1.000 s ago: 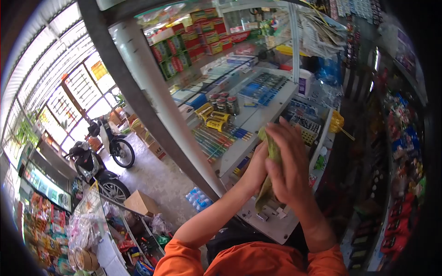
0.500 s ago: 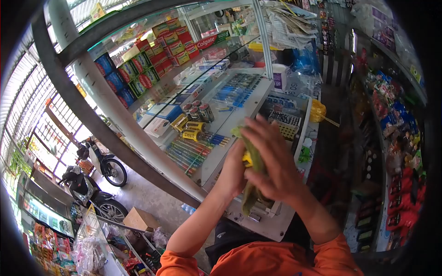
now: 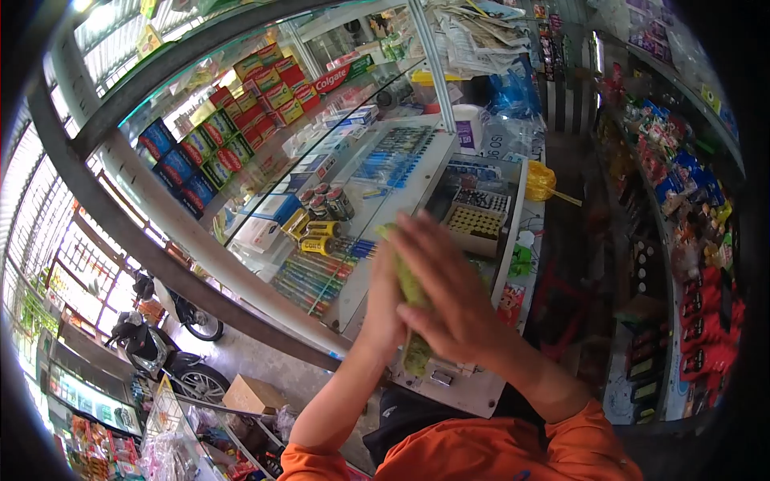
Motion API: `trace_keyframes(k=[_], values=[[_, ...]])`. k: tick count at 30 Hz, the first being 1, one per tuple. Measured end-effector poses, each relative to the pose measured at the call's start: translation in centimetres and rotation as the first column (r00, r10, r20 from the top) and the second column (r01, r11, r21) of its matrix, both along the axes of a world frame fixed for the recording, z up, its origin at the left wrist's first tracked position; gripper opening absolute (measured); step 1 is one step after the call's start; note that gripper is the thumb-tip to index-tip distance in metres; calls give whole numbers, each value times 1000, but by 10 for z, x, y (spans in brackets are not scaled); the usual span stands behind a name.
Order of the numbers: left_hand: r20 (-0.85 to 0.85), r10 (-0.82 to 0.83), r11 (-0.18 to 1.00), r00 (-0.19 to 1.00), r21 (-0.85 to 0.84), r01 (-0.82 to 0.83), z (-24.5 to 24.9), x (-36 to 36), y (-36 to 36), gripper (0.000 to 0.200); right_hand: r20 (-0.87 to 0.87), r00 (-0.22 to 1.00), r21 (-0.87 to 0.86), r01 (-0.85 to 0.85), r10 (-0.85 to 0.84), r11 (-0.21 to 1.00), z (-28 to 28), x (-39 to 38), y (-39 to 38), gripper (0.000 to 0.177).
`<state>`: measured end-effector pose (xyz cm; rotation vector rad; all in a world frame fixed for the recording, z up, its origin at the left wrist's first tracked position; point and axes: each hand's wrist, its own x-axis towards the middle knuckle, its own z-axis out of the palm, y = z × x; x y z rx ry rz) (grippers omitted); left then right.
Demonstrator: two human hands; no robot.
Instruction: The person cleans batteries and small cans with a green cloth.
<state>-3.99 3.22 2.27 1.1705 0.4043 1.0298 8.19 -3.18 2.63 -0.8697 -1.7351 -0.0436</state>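
**A:** What's the grip doing on your end?

**B:** From my remote seat: left hand (image 3: 383, 309) and right hand (image 3: 449, 301) are nearly palm to palm, with a green cloth (image 3: 411, 282) sandwiched between. Pretty narrow gap. Can't tell if anything's tucked inside, and the right fingers are blurry.

**A:** Why flat palms?

**B:** My guess: squeezing from both sides pins floppy stuff better than pinching an edge. It's all held up over the tabletop (image 3: 473, 399). The yellow batteries (image 3: 315, 244) lie beside the pencils (image 3: 314, 279), likely grouped by kind for display.

**A:** And which way's the cloth pointing?

**B:** Long axis runs along the palms. Top end points away from the wearer, leaning slightly left; bottom end sticks out below the palms, toward the orange shirt (image 3: 481, 450).
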Motion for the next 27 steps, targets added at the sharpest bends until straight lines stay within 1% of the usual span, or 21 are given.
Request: trace_keyframes(k=[1, 3, 4, 6, 7, 8, 9, 11, 12, 13, 14, 16, 17, 18, 20, 21, 22, 24, 25, 26, 27], values=[[-54, 161, 986, 986, 57, -158, -2, 15, -7, 44, -34, 999, -20, 23, -24, 1000, 2, 9, 4, 62], [-14, 169, 985, 985, -12, -169, -4, 10, 3, 43, -153, 988, -79, 19, -31, 997, 4, 8, 7, 58], [32, 174, 983, 984, -68, -171, 1, 7, 8, 43, -155, 988, -83, 17, -30, 996, -2, 5, 5, 58], [217, 280, 939, 935, -263, -220, 14, 1, 16, 39, -7, 1000, -110, 20, -21, 994, -17, -3, -3, 55], [176, 363, 921, 915, -213, -325, 19, -4, 21, 40, 144, 989, -137, 63, -43, 989, -16, -2, -10, 55], [140, 449, 889, 882, -162, -428, 21, -8, 23, 42, 147, 988, -139, 67, -46, 988, -17, 5, -11, 55], [132, 448, 889, 884, -168, -426, 17, -9, 23, 42, 189, 979, -168, 110, -78, 980, -21, 12, -13, 53], [-4, 534, 839, 845, -120, -530, 10, -12, 24, 43, 225, 968, -203, 155, -108, 967, -18, 17, -13, 52], [-8, 534, 838, 845, -124, -531, 12, -5, 15, 43, -79, 993, -312, 58, -86, 948, -9, 20, -14, 51], [-90, 585, 811, 806, 62, -582, 16, 7, 1, 42, -375, 923, -382, -66, -89, 922, -1, 23, -13, 50], [-158, 641, 761, 751, 251, -598, 18, 13, -8, 42, -374, 923, -385, -67, -90, 920, 5, 26, -11, 50], [-276, 411, 887, 869, 342, -310, 8, 3, -1, 38, -394, 919, -400, -171, -1, 900, 12, 34, -7, 51], [-261, 414, 862, 872, 421, -284, 2, 6, 0, 38, -312, 949, -334, -142, 32, 932, 9, 37, 0, 52], [-244, 417, 829, 875, 497, -257, -2, 12, 0, 39, -311, 950, -337, -140, 30, 931, 11, 41, 1, 52], [-234, 379, 839, 895, 494, -226, 1, 16, -6, 43, -192, 981, -412, -96, 17, 906, 17, 48, 2, 48], [-252, 391, 843, 885, 484, -234, -1, 17, -4, 44, -224, 973, -342, -124, 47, 931, 16, 49, 6, 45], [-271, 403, 846, 874, 474, -243, -5, 17, -1, 45, -225, 973, -347, -125, 47, 930, 17, 51, 8, 45], [-313, 393, 859, 865, 462, -223, -15, 10, 8, 45, -126, 981, -361, 93, -147, 928, 20, 57, 14, 45], [-347, 438, 819, 829, 535, -209, -21, 7, 10, 44, -88, 967, -302, 203, -239, 931, 19, 59, 22, 40], [-375, 483, 773, 792, 606, -184, -24, 6, 11, 42, -89, 966, -303, 206, -243, 930, 17, 65, 31, 40], [-358, 483, 767, 799, 613, -190, -21, 7, 3, 35, 59, 966, -352, 256, -252, 900, 15, 73, 41, 39]])
